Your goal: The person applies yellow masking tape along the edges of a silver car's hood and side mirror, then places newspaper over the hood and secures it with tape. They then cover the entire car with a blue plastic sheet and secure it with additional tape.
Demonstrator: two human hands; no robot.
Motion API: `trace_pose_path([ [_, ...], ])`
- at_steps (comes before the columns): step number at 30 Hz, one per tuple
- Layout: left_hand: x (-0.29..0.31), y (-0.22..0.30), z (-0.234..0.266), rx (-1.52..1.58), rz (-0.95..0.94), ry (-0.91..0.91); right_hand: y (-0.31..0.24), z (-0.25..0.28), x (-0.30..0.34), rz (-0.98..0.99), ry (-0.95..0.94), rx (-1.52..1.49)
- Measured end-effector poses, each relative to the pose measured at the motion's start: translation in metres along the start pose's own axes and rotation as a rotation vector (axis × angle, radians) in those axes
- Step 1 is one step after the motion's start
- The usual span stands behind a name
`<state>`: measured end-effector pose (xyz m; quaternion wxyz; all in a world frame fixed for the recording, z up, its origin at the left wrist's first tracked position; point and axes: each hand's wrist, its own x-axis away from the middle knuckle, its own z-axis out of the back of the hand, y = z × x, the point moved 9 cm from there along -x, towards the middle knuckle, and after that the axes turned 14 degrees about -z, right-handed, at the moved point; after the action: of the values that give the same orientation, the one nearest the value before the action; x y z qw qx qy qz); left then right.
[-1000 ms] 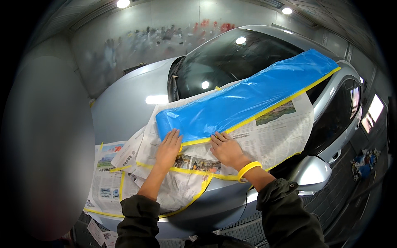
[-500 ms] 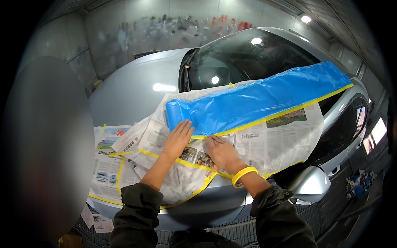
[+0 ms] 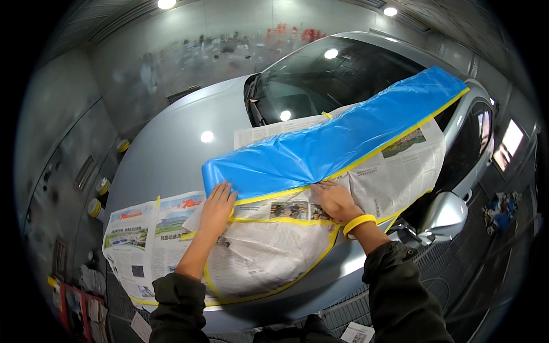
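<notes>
Fingers (image 3: 222,194) of the person's left hand (image 3: 215,212) lie together, almost straight, resting on the near-left corner of a long blue film (image 3: 320,151); they look flat rather than gripping. The right hand (image 3: 336,203) is more curled, its fingertips at the film's taped near edge, roughly a third of the way along. Creases fan out from that spot, though from where I stand I cannot tell whether it pinches the film or only presses.

The film lies just ahead of both hands, over the newspaper (image 3: 394,171) on the car's front corner. Its long axis climbs from the left hand, away and to the right, across the lower windscreen (image 3: 309,86) towards the roof pillar. The left hand is nearer its close end; the right is nearer the long run of yellow tape (image 3: 258,198) along its edge, and covers a little of it.

Both forearms reach over more newspaper, edged in yellow and wrinkled between them. To the right, the silver mirror (image 3: 448,216) juts out near the right forearm, whose wrist wears a yellow band (image 3: 359,222). The bare silver bonnet (image 3: 166,137) spreads ahead and left; beyond the car stands a grey wall (image 3: 229,34) smudged black and red.
</notes>
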<state>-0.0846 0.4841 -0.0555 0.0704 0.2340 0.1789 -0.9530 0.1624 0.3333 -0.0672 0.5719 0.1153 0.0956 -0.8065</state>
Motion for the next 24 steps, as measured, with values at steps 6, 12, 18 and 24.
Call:
trace_pose_path([
  [6, 0.029, 0.004, -0.02, -0.009, -0.118, -0.034, -0.028, -0.01, -0.01, -0.223, 0.022, 0.119],
  [12, 0.033, 0.003, -0.026, -0.078, -0.141, -0.042, -0.06, -0.017, -0.013, -0.163, 0.009, 0.0],
  [18, 0.026, 0.01, -0.021, -0.047, -0.14, -0.027, -0.067, -0.023, -0.007, -0.211, -0.05, -0.036],
  [24, 0.028, 0.008, -0.031, -0.081, -0.148, -0.023, -0.112, -0.026, -0.002, -0.012, -0.035, -0.084],
])
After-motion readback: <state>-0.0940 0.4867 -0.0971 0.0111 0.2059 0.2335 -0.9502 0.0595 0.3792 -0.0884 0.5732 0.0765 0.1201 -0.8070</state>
